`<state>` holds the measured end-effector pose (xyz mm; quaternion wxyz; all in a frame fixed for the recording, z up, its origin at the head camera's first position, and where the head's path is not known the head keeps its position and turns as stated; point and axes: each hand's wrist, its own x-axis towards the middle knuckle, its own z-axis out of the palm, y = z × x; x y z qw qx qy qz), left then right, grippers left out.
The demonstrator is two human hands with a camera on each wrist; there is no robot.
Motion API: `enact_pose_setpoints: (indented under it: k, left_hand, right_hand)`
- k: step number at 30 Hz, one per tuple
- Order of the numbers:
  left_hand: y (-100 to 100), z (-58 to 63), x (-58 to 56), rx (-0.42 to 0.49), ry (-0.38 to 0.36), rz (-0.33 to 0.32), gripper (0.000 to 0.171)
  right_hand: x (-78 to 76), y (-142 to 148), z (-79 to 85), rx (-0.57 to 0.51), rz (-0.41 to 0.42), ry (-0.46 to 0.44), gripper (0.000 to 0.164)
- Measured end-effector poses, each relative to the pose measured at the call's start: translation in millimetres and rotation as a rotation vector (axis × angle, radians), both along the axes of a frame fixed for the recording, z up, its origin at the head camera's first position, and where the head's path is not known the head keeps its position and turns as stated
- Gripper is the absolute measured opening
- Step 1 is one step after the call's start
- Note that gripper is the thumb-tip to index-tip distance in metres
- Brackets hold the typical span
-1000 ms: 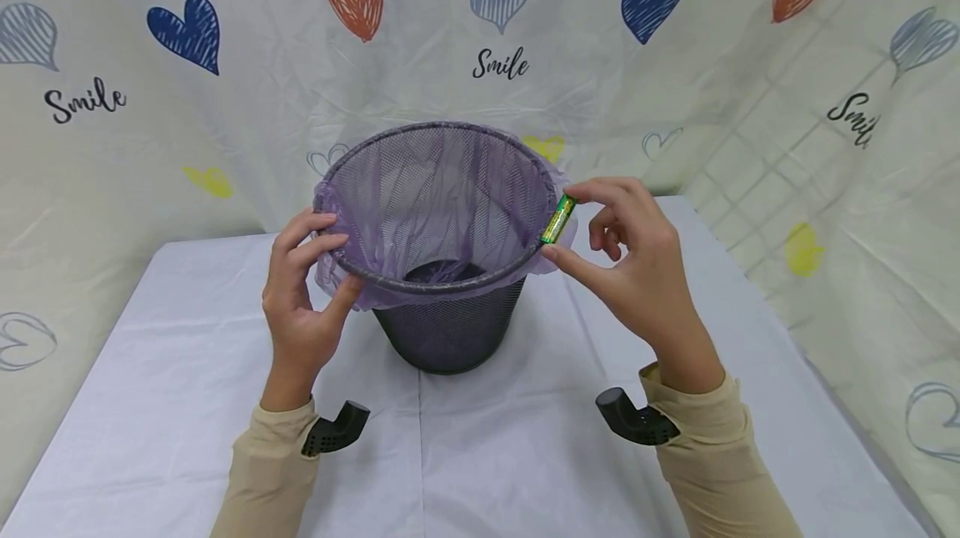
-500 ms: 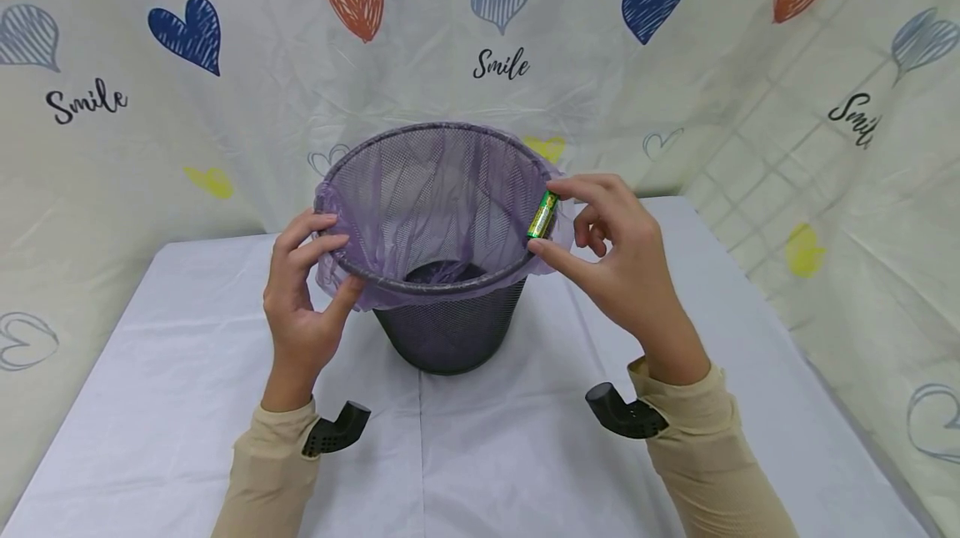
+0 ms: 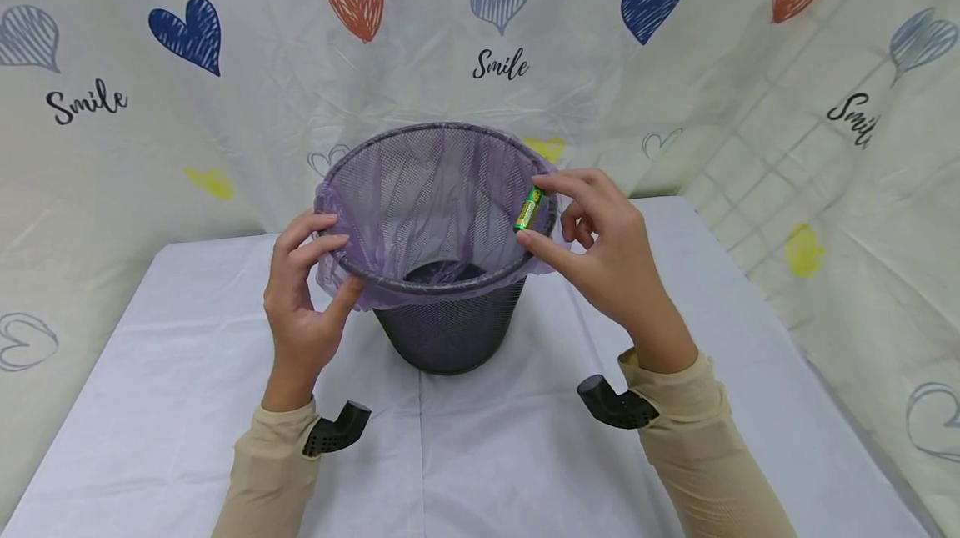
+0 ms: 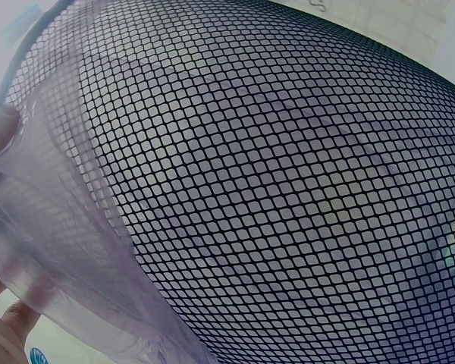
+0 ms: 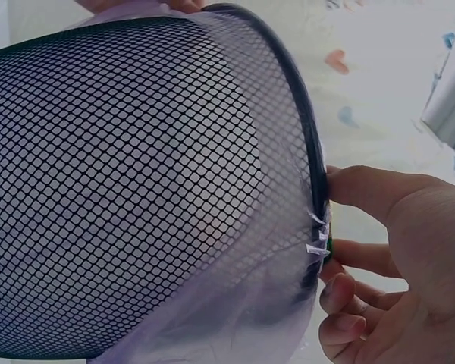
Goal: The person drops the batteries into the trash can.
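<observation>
In the head view a dark mesh wastebasket (image 3: pixel 450 342) stands mid-table, lined with a thin purple bin bag (image 3: pixel 420 196) folded out over its rim. My left hand (image 3: pixel 303 304) grips the left side of the rim, thumb outside at the front and fingers over the top edge. Between thumb and index finger, my right hand (image 3: pixel 603 250) pinches a small green battery (image 3: pixel 529 208) by its two ends. The battery slants and overlaps the right inner side of the opening. From the right wrist, only a sliver of it shows past the rim.
A white cloth covers the table (image 3: pixel 187 404). Behind it hangs a pale curtain (image 3: pixel 420 87) printed with hearts and "Smile". Loose folds of the bag bulge outside the rim on both sides. Each wrist carries a black camera mount.
My right hand has moved left with the battery, from just outside the wastebasket's right rim to over its opening. The left hand and the wastebasket have stayed put.
</observation>
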<state>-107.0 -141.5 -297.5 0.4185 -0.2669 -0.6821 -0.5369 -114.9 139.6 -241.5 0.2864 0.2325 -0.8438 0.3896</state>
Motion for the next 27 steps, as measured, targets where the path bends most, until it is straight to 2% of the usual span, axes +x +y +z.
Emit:
enact_pose_setpoints:
  k: [9,27]
  left_hand:
    - [1.3,1.1,-0.4,0.002,0.017,0.002,0.048]
    - [0.2,1.7,-0.6,-0.009,0.019,0.008,0.047]
  right_hand:
    - [-4.0,-3.3,0.7,0.001,-0.005,-0.032,0.045]
    - [-6.2,-2.4,-1.4,0.006,-0.007,-0.029,0.04]
